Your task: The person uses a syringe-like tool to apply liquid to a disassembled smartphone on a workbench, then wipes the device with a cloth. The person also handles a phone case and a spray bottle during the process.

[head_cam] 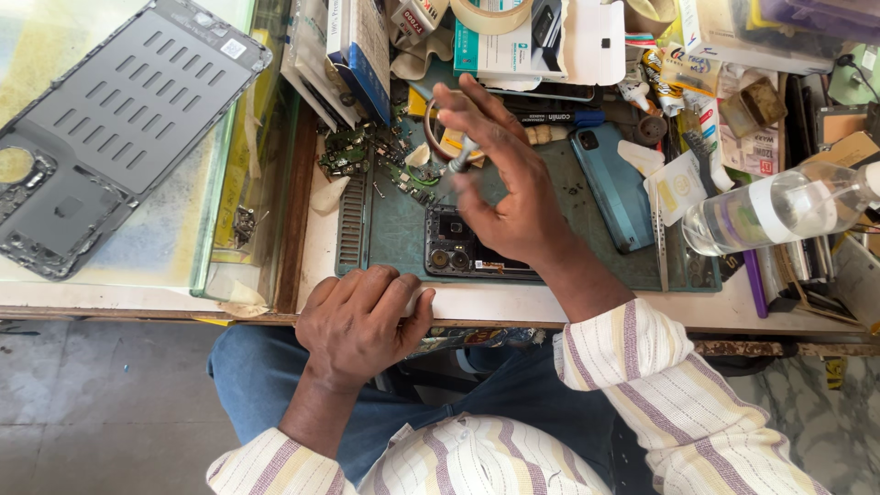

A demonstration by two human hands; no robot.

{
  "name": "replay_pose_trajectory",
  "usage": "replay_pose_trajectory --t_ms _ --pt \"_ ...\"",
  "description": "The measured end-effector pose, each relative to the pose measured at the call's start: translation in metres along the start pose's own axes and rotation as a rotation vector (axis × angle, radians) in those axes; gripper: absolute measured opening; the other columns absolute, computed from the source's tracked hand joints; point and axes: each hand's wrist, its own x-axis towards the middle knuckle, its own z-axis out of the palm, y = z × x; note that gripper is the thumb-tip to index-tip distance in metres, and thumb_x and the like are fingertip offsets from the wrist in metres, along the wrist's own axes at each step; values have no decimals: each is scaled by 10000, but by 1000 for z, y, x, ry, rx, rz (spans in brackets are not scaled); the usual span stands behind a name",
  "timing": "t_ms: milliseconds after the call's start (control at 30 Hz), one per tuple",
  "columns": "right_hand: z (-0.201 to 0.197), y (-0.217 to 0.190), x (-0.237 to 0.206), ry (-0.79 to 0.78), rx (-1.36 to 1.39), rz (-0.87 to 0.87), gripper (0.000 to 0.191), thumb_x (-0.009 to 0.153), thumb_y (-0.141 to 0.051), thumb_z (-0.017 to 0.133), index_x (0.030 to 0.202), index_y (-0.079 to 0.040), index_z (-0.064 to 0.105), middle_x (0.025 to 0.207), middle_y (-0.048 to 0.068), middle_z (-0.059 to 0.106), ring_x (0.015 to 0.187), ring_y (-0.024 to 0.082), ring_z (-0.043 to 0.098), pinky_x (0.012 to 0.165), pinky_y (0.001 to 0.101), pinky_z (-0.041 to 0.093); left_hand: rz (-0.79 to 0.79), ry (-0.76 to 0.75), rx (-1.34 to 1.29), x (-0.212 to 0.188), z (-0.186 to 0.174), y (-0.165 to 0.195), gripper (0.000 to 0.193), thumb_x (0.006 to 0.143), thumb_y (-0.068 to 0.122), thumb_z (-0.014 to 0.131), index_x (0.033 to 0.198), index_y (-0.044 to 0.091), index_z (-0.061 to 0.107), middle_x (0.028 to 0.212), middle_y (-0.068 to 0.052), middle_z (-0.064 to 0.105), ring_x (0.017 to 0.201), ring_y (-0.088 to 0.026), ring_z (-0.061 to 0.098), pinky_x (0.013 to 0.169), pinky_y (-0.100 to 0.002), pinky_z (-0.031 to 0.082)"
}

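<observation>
Head view only.

Right hand [513, 197]: raised over the green work mat [394, 243], palm toward the camera. Thumb and forefinger pinch a small grey screwdriver [461, 154] near its tip end; the other fingers fan out loose. Clamped on the tool, nothing else in the hand.

Left hand [362, 321]: curled, fingers together, resting knuckles-up on the near table edge [495, 307]. Holds nothing that I can see. Fingertips sit just short of the mat.

Opened phone [463, 247]: dark, back off, camera end to the left, lying flat on the mat at its near edge. It's directly under the right hand, partly hidden by the palm and wrist. Screwdriver is above and beyond it, not touching. Left hand is just beside its near-left corner, apart.

Around it: loose green circuit boards [353, 156] at the mat's far-left corner, a teal phone [612, 183] face down right of the hand, a clear bottle [779, 209] lying on its side further right, a large grey back cover [110, 119] on the glass counter at left.
</observation>
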Motion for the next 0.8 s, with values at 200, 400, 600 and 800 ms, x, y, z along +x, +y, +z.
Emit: replay_pose_trajectory --t_ms 200,400,600,800 --pt "1 4 -3 -10 35 24 498 975 5 691 1440 -82 535 1562 78 555 1590 258 365 1364 470 294 -2 -5 5 0 1 0 172 900 275 794 814 153 707 730 46 618 605 -112 590 539 -308 410" --pt "-1 3 -1 15 128 10 504 963 8 663 1443 -88 546 1555 59 561 1599 247 365 1328 441 278 -3 -1 -12 0 -1 0 152 881 262 790 820 149 708 739 41 621 615 -117 597 542 -310 407" --pt "-2 2 -2 -14 47 54 624 876 105 497 1455 -114 580 1541 60 586 1586 248 352 1359 436 267 0 -2 -21 1 -1 0 143 882 255 787 827 148 709 752 41 624 631 -119 603 552 -310 410" --pt "-1 5 -3 7 -23 61 673 855 180 443 1428 -131 609 1518 35 622 1582 221 390 1332 407 330 -6 11 -2 1 -1 1 150 869 258 798 808 153 709 732 42 619 620 -126 597 548 -317 411"
